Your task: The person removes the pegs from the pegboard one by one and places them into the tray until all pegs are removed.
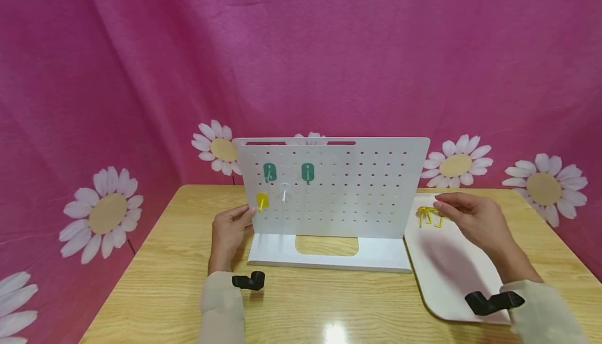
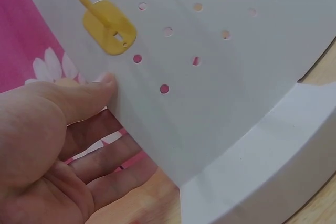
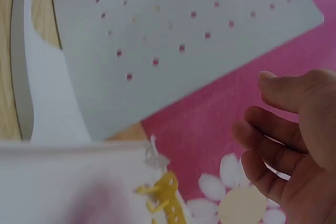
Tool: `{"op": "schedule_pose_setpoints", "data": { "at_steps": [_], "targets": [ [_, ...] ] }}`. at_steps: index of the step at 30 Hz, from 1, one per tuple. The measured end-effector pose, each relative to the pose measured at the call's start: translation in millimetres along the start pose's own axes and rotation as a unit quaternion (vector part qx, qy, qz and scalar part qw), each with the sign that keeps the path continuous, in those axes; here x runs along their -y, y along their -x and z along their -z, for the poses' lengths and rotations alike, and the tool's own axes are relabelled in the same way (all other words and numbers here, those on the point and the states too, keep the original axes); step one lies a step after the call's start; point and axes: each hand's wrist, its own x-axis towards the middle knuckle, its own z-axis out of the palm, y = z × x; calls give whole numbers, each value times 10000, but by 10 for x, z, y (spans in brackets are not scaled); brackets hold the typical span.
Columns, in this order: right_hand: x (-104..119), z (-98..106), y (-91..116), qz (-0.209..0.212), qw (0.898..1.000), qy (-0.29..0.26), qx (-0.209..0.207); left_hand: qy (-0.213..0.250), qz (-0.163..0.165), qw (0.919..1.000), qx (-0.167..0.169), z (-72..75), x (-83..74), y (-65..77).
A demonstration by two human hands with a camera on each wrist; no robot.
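Note:
A white pegboard (image 1: 355,190) stands upright on its base. My left hand (image 1: 229,232) grips its left edge, the thumb on the front face and the other fingers behind. Close above that thumb, a yellow hook (image 2: 109,24) is fixed to the board. The board also carries a white hook (image 1: 284,192), a green hook (image 1: 269,172) and a second green hook (image 1: 308,172). My right hand (image 1: 479,224) hovers over the far end of a tray, thumb and fingers apart, holding nothing. Nearby on the tray lie several yellow hooks (image 3: 169,195) and a whitish hook (image 3: 156,157).
The long white tray (image 1: 447,294) lies right of the pegboard, close to its base (image 1: 277,250). Both rest on a wooden table (image 1: 301,302). A pink cloth (image 1: 329,61) with daisies hangs behind the table.

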Motion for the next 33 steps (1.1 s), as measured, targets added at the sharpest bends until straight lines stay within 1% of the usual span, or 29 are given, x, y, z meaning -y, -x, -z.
{"op": "schedule_pose_setpoints", "data": {
  "at_steps": [4,6,8,10,13,17,24,29,33],
  "targets": [
    [224,-38,-39,271,9985,-478,59,-35,22,10000,-6,-10,3,-7],
    [320,-72,-66,457,9969,-625,100,-60,20,10000,-1,-12,8,-4],
    [420,-106,-105,671,9940,-850,177,-121,30,9999,3,-9,12,-2],
    [523,-148,-153,863,9913,-956,283,-157,71,9999,16,-3,4,5],
    [680,-220,-224,1039,9863,-1190,478,-231,131,9996,18,7,-18,14],
    [865,-353,-283,1086,9822,-1375,678,-252,143,9996,41,17,-31,14],
    [1148,-663,-395,1073,9764,-1588,994,-102,104,9999,53,34,-33,-2],
    [1333,-889,-481,1072,9720,-1782,1096,-28,85,9999,68,32,-20,-11],
    [1455,-1024,-539,1097,9699,-1841,1161,-44,72,9999,76,10,-17,-3]
  ]
}}
